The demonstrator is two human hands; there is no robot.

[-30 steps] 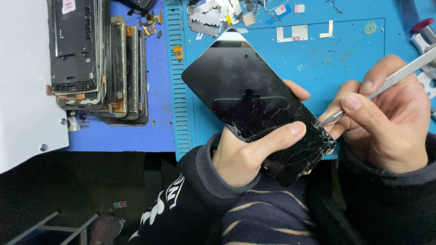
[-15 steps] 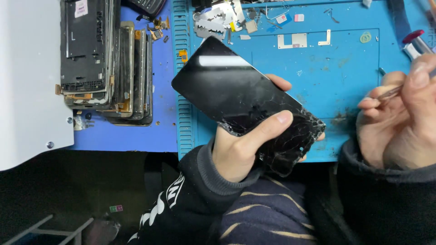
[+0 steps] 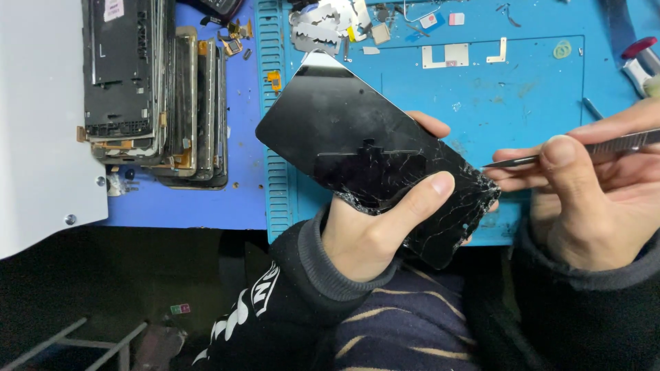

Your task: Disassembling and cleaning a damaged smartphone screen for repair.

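Back toward the cracked phone screen point(image 3: 364, 151) comes the right hand point(image 3: 584, 199), pinching metal tweezers point(image 3: 570, 150) whose tip now sits just beside the shattered right corner. Left hand point(image 3: 375, 223) grips the screen from beneath (thumb across the glass), above the blue mat point(image 3: 522, 89). Stacked phone frames point(image 3: 155, 96) lie far left.

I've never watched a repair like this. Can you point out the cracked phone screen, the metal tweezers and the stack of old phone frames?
cracked phone screen point(image 3: 357, 144), head view, on its intact black glass.
metal tweezers point(image 3: 515, 162), head view, on the thin front shaft.
stack of old phone frames point(image 3: 148, 89), head view, on the top frame.
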